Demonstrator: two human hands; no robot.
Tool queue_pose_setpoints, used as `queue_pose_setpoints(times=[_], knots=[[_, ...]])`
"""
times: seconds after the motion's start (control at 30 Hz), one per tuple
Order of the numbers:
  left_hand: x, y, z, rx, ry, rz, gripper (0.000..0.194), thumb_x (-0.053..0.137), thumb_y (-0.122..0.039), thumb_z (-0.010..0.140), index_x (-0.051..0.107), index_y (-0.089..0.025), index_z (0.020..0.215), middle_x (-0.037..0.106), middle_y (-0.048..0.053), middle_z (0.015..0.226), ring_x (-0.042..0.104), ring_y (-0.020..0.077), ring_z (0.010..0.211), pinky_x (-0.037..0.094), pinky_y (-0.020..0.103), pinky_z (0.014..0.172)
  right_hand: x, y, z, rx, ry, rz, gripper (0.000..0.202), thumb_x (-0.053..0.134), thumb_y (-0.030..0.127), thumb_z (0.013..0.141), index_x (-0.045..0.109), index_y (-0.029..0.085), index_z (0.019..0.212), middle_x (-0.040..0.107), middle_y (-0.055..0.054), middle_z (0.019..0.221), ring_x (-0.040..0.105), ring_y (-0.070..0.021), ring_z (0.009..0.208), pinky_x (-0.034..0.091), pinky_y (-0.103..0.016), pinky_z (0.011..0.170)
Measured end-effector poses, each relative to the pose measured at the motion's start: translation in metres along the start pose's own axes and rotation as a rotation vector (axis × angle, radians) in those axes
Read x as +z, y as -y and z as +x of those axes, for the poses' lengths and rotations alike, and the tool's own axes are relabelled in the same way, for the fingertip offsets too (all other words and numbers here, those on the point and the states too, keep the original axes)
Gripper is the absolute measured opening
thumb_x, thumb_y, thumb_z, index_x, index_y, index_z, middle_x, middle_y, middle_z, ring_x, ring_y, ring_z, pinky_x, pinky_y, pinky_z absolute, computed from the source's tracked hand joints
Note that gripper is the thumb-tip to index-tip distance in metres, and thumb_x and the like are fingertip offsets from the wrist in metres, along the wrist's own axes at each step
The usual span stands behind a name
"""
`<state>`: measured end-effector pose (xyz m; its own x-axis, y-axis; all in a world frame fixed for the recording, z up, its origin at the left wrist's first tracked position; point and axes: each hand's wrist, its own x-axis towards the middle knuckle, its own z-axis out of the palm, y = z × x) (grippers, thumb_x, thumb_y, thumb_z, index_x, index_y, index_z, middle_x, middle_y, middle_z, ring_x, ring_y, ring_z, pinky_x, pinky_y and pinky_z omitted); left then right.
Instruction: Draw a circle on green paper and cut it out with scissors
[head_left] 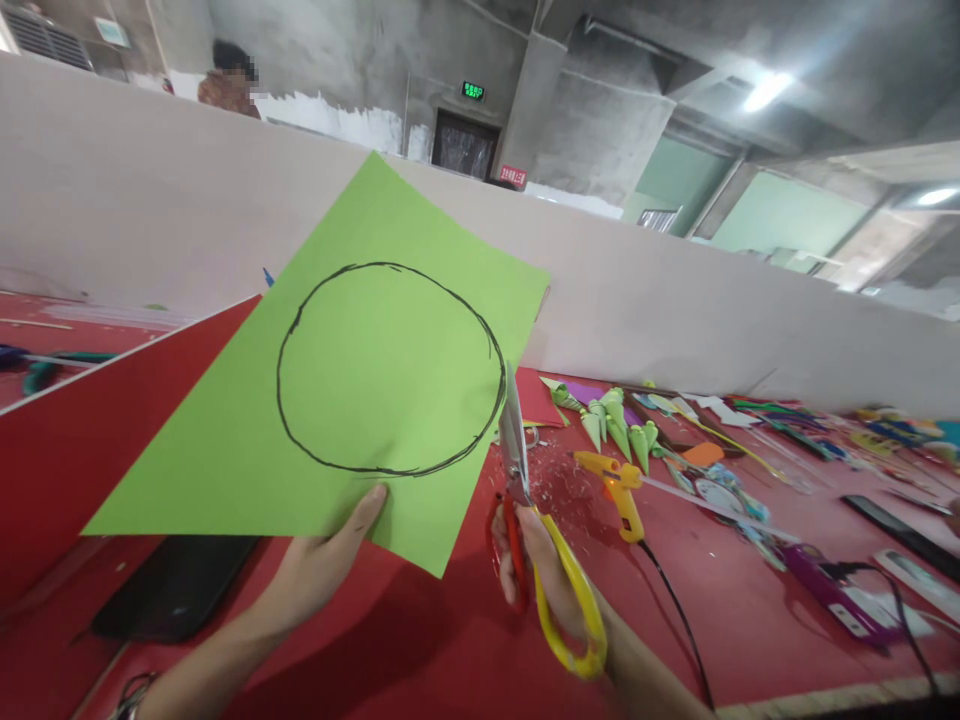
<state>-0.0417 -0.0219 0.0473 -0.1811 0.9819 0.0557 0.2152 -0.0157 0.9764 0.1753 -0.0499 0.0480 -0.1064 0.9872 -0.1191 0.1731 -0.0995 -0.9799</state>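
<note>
A green sheet of paper (390,370) is held up in front of me, with a large circle drawn on it in black line. My left hand (337,535) pinches its lower edge, thumb on the front and the other fingers hidden behind. In my right hand (551,570) is a pair of scissors (517,460) with one red and one yellow handle loop. The blades point upward at the sheet's right edge, close to the right side of the circle. Whether they have cut into the paper, I cannot tell.
On the red table (450,660) lie a yellow glue gun (615,485) with a black cord, green paper cones (615,420), a purple power strip (844,595) and a black tablet-like object (176,590). A white partition (675,310) runs behind; a person (229,80) is beyond it.
</note>
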Motion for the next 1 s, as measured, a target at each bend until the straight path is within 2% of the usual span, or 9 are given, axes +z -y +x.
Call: queue_pose_setpoints(times=[0.07, 0.2, 0.37, 0.47, 0.57, 0.77, 0.87, 1.0], knots=[[0.000, 0.000, 0.000, -0.006, 0.001, 0.031, 0.030, 0.058, -0.045, 0.070, 0.066, -0.025, 0.091, 0.065, 0.001, 0.107, 0.051, 0.0239, 0.112, 0.035, 0.037, 0.101, 0.001, 0.001, 0.002, -0.030, 0.006, 0.050, 0.054, 0.024, 0.068, 0.079, 0.042, 0.018, 0.068, 0.038, 0.007, 0.043, 0.038, -0.0064, 0.034, 0.028, -0.019, 0.038], [0.000, 0.004, 0.001, 0.093, 0.008, 0.063, 0.032, 0.057, -0.045, 0.070, 0.066, -0.025, 0.093, 0.064, 0.000, 0.109, 0.047, 0.0233, 0.116, 0.030, 0.036, 0.104, 0.002, 0.003, 0.003, -0.012, -0.012, 0.110, 0.054, 0.025, 0.069, 0.078, 0.039, 0.018, 0.064, 0.034, 0.009, 0.040, 0.036, -0.0049, 0.030, 0.025, -0.017, 0.034], [0.000, 0.000, 0.000, 0.036, 0.039, 0.096, 0.038, 0.053, -0.047, 0.072, 0.064, -0.024, 0.100, 0.062, 0.001, 0.114, 0.046, 0.0234, 0.117, 0.033, 0.035, 0.103, 0.001, 0.005, 0.004, 0.014, -0.023, 0.130, 0.054, 0.027, 0.068, 0.079, 0.039, 0.017, 0.064, 0.035, 0.008, 0.042, 0.038, -0.0040, 0.030, 0.024, -0.015, 0.032], [0.001, -0.001, 0.000, 0.066, 0.086, 0.099, 0.037, 0.052, -0.046, 0.073, 0.064, -0.023, 0.099, 0.062, 0.001, 0.113, 0.047, 0.0221, 0.116, 0.030, 0.034, 0.104, 0.002, 0.007, 0.004, -0.002, -0.026, 0.135, 0.052, 0.027, 0.066, 0.080, 0.039, 0.017, 0.065, 0.034, 0.009, 0.042, 0.036, -0.0033, 0.029, 0.024, -0.014, 0.031], [0.001, 0.001, 0.001, 0.096, 0.066, 0.092, 0.034, 0.053, -0.045, 0.072, 0.065, -0.024, 0.097, 0.064, 0.001, 0.110, 0.044, 0.0217, 0.119, 0.025, 0.035, 0.106, 0.003, 0.007, 0.005, 0.003, -0.022, 0.154, 0.051, 0.026, 0.064, 0.081, 0.039, 0.017, 0.066, 0.035, 0.009, 0.043, 0.034, -0.0028, 0.027, 0.023, -0.014, 0.030], [0.003, -0.003, 0.000, -0.024, 0.056, 0.070, 0.033, 0.054, -0.046, 0.071, 0.066, -0.024, 0.093, 0.064, 0.003, 0.110, 0.045, 0.0240, 0.118, 0.028, 0.037, 0.105, 0.010, 0.005, 0.006, 0.023, -0.054, 0.226, 0.052, 0.027, 0.066, 0.080, 0.038, 0.018, 0.062, 0.033, 0.009, 0.042, 0.032, -0.0029, 0.026, 0.021, -0.014, 0.028], [0.006, -0.006, 0.001, 0.012, 0.038, 0.058, 0.033, 0.056, -0.045, 0.069, 0.066, -0.024, 0.092, 0.064, 0.003, 0.109, 0.044, 0.0241, 0.119, 0.028, 0.036, 0.105, 0.012, 0.006, 0.006, 0.003, -0.074, 0.239, 0.051, 0.029, 0.064, 0.081, 0.039, 0.017, 0.062, 0.034, 0.009, 0.042, 0.032, -0.0026, 0.027, 0.022, -0.014, 0.029], [0.007, -0.006, 0.002, 0.030, 0.069, 0.053, 0.034, 0.054, -0.044, 0.071, 0.065, -0.022, 0.095, 0.064, 0.004, 0.110, 0.045, 0.0232, 0.118, 0.029, 0.035, 0.105, 0.011, 0.008, 0.009, 0.015, -0.038, 0.268, 0.051, 0.030, 0.066, 0.079, 0.039, 0.018, 0.062, 0.032, 0.009, 0.040, 0.031, -0.0034, 0.026, 0.021, -0.014, 0.027]])
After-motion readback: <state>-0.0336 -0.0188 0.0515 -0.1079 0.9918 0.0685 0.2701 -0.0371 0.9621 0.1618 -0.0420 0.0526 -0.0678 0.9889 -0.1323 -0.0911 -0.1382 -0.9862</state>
